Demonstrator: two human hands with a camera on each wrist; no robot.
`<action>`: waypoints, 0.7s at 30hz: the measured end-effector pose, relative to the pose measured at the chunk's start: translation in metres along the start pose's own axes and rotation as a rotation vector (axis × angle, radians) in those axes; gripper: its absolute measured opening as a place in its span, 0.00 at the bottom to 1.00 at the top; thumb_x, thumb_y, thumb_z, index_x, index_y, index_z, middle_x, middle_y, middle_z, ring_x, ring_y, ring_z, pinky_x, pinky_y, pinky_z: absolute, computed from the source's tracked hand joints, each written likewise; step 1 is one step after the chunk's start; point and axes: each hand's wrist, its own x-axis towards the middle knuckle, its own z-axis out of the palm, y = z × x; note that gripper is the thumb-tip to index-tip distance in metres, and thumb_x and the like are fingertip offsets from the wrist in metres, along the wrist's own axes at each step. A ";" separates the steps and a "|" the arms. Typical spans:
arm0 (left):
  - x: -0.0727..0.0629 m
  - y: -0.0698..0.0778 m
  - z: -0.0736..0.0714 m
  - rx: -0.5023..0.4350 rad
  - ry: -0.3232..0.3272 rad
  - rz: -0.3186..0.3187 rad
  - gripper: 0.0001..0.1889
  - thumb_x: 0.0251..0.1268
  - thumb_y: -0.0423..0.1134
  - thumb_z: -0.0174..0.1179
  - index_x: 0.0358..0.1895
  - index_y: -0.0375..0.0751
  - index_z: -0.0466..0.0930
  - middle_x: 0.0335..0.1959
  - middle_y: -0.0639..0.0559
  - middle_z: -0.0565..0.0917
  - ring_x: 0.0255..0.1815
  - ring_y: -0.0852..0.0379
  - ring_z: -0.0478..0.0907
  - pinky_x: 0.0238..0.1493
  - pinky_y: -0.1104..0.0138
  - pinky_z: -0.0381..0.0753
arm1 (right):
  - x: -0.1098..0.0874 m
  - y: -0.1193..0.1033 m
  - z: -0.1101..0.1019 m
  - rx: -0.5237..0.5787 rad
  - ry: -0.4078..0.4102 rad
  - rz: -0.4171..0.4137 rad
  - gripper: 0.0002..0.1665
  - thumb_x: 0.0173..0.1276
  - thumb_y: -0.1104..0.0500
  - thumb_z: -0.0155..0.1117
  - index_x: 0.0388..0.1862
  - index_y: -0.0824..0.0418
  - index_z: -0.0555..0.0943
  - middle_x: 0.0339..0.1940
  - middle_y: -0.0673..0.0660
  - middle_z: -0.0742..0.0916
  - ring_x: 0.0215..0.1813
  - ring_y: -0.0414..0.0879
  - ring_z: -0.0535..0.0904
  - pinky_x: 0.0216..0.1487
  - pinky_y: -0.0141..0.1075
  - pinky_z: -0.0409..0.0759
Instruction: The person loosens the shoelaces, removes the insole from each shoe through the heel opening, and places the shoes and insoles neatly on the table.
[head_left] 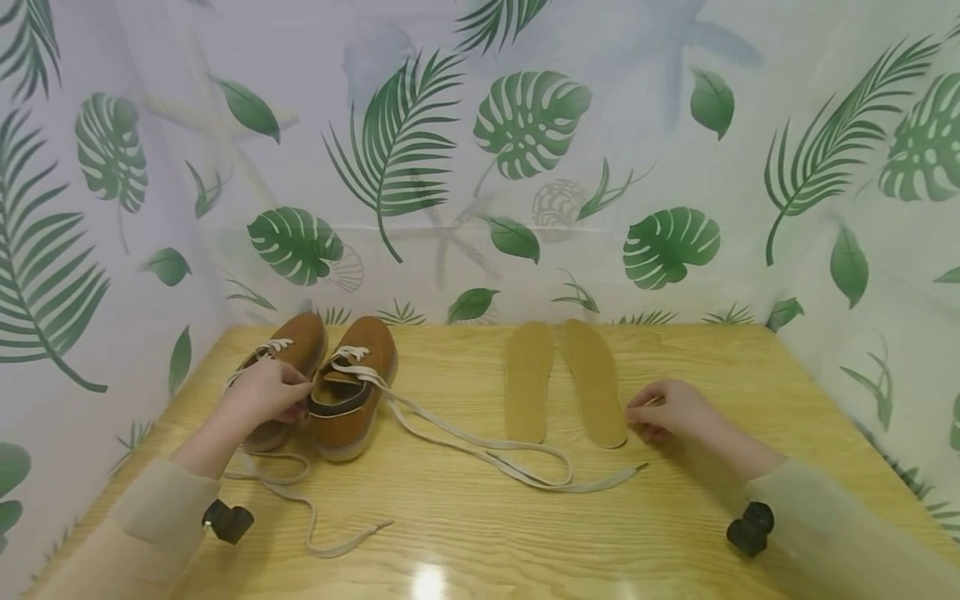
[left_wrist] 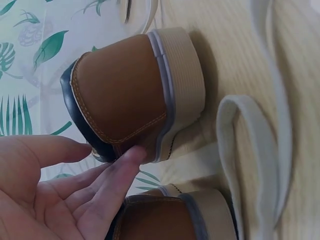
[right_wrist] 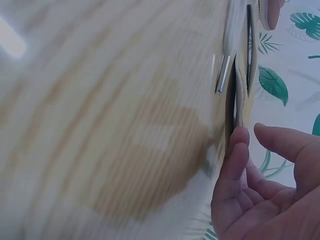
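Two brown lace-up shoes stand at the table's left, toes away. My left hand [head_left: 266, 393] is between them, its thumb and fingers pinching the collar edge of the right-hand shoe [head_left: 352, 432]. The left wrist view shows that shoe's heel [left_wrist: 125, 90] close up. Behind my left hand, the left-hand shoe [head_left: 303, 337] is partly hidden. Two tan insoles lie flat: a left one [head_left: 528, 383] and a right one [head_left: 596, 387]. My right hand [head_left: 671, 412] is at the right insole's outer edge; its fingertips touch the edge, while the thumb stays apart in the right wrist view.
A long pale shoelace [head_left: 450, 437] trails from the right-hand shoe toward the table's middle. Another lace [head_left: 300, 497] loops near the front left. Leaf-printed cloth [head_left: 465, 167] encloses the wooden table [head_left: 480, 542] behind and at the sides.
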 end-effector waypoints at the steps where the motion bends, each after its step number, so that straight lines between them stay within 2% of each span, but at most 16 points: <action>1: -0.002 -0.001 0.000 -0.011 0.000 0.006 0.16 0.79 0.33 0.55 0.49 0.18 0.84 0.32 0.39 0.91 0.28 0.61 0.88 0.35 0.66 0.93 | -0.001 0.000 -0.001 -0.006 0.003 0.001 0.19 0.76 0.61 0.67 0.53 0.78 0.82 0.28 0.54 0.91 0.30 0.39 0.85 0.33 0.35 0.89; 5: -0.009 -0.008 0.001 -0.040 0.001 0.022 0.14 0.78 0.32 0.55 0.46 0.21 0.85 0.30 0.44 0.91 0.27 0.64 0.86 0.34 0.68 0.92 | -0.005 -0.002 -0.002 -0.026 0.006 -0.002 0.18 0.77 0.61 0.65 0.52 0.78 0.83 0.30 0.55 0.91 0.30 0.40 0.85 0.34 0.36 0.89; 10: -0.021 -0.015 0.004 -0.046 -0.003 0.033 0.16 0.79 0.33 0.55 0.52 0.18 0.83 0.34 0.42 0.92 0.29 0.64 0.87 0.35 0.69 0.92 | -0.012 -0.006 -0.005 -0.047 0.006 -0.034 0.18 0.78 0.61 0.63 0.52 0.78 0.83 0.31 0.58 0.91 0.30 0.40 0.85 0.34 0.37 0.89; 13: -0.028 -0.017 0.007 -0.089 -0.005 0.037 0.18 0.79 0.33 0.56 0.56 0.15 0.80 0.36 0.39 0.92 0.31 0.63 0.88 0.34 0.70 0.91 | -0.014 -0.009 -0.007 -0.080 0.008 -0.049 0.17 0.79 0.61 0.62 0.52 0.78 0.83 0.32 0.59 0.90 0.31 0.41 0.84 0.34 0.38 0.88; 17: -0.040 -0.017 0.013 -0.099 0.005 0.063 0.17 0.79 0.32 0.56 0.55 0.16 0.80 0.37 0.36 0.92 0.32 0.59 0.89 0.35 0.68 0.92 | -0.020 -0.014 -0.008 -0.116 0.008 -0.063 0.17 0.81 0.61 0.60 0.52 0.77 0.83 0.32 0.59 0.90 0.32 0.43 0.84 0.34 0.38 0.87; 19: -0.045 -0.018 0.019 -0.067 0.017 0.075 0.15 0.79 0.32 0.57 0.53 0.18 0.81 0.36 0.38 0.92 0.33 0.58 0.89 0.35 0.67 0.92 | -0.024 -0.017 -0.008 -0.128 0.009 -0.079 0.16 0.81 0.61 0.60 0.51 0.76 0.83 0.32 0.60 0.89 0.31 0.44 0.84 0.33 0.38 0.87; 21: -0.050 -0.017 0.024 0.008 0.038 0.103 0.13 0.77 0.34 0.59 0.50 0.22 0.84 0.34 0.42 0.92 0.33 0.57 0.88 0.35 0.66 0.91 | -0.027 -0.020 -0.007 -0.148 0.016 -0.103 0.15 0.80 0.62 0.61 0.50 0.76 0.83 0.31 0.60 0.88 0.31 0.45 0.85 0.32 0.38 0.87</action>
